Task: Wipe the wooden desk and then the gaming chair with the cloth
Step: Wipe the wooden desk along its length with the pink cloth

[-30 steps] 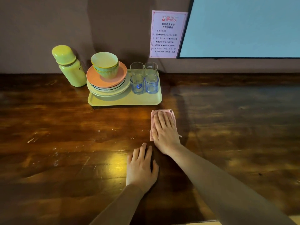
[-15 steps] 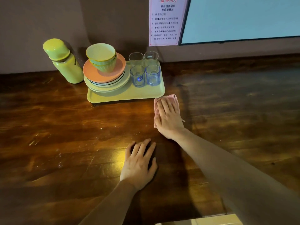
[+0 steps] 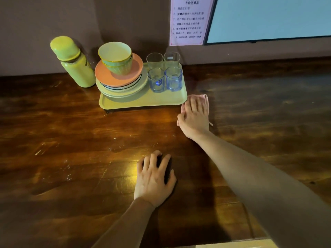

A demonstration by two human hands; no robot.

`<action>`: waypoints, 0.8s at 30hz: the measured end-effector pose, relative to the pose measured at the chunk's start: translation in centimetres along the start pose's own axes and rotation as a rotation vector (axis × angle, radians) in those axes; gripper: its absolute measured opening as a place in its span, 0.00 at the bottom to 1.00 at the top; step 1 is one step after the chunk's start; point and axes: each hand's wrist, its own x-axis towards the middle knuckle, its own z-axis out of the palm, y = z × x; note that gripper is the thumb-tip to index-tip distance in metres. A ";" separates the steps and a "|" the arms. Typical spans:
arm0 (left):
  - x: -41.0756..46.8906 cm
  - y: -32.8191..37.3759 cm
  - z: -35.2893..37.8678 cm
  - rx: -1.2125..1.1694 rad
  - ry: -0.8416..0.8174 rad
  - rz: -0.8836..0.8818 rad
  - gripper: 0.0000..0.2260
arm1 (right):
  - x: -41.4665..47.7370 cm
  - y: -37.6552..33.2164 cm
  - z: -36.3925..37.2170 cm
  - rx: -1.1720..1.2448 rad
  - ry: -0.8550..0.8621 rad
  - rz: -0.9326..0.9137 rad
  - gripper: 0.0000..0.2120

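Left hand [image 3: 154, 178]: nearest the person, planted on the table [image 3: 71, 158], fingers spread and slightly arched. Grip apart, holding nothing. It has stayed in much the same spot over the last second, serving as a brace.
Table surface: dark glossy wood. Pale streaks and droplets [image 3: 116, 149] lie left of the left hand, out of the cloth's reach for now.
Right hand [image 3: 194, 119]: arm stretched forward, palm down, fingers straight and close together, pressing flat. Grip apart, nothing pinched.
Pink cloth [image 3: 204, 97]: flat on the table under the right hand. Its far edge and left border show past the fingers.
Change: a second ago the cloth lay a clear gap short of the tray. It has since been pushed away from the person and now sits just beside the tray's near right corner, whether touching cannot be told.
Yellow tray [image 3: 143, 102]: carries stacked plates [image 3: 121, 83], nested bowls [image 3: 116, 57] and four glasses [image 3: 156, 80].
Green flask [image 3: 71, 61]: upright, left of the tray.
Wall: pink printed notice [image 3: 189, 18], pale screen [image 3: 268, 17].
Judgement: forward stroke is near its limit. The table wipe is mid-course, with the left side and the strip behind the tray likely undone. The gaming chair is not in view.
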 end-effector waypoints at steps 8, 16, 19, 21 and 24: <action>-0.1 0.2 0.0 0.005 0.009 -0.043 0.21 | -5.4 1.9 -1.4 0.068 0.004 -0.354 0.28; 0.0 -0.1 0.6 0.016 0.026 -0.079 0.22 | -4.6 0.3 -1.0 0.008 -0.026 -0.266 0.30; 0.0 -0.3 0.9 0.013 0.039 -0.078 0.22 | -3.6 -0.4 -0.7 -0.041 -0.042 -0.229 0.31; -0.1 -0.3 0.8 0.013 0.048 -0.078 0.21 | -4.3 -0.2 -0.9 -0.027 -0.080 -0.240 0.32; 0.1 -0.1 0.5 0.018 0.044 -0.080 0.21 | -8.5 0.1 -1.7 0.020 -0.112 -0.246 0.33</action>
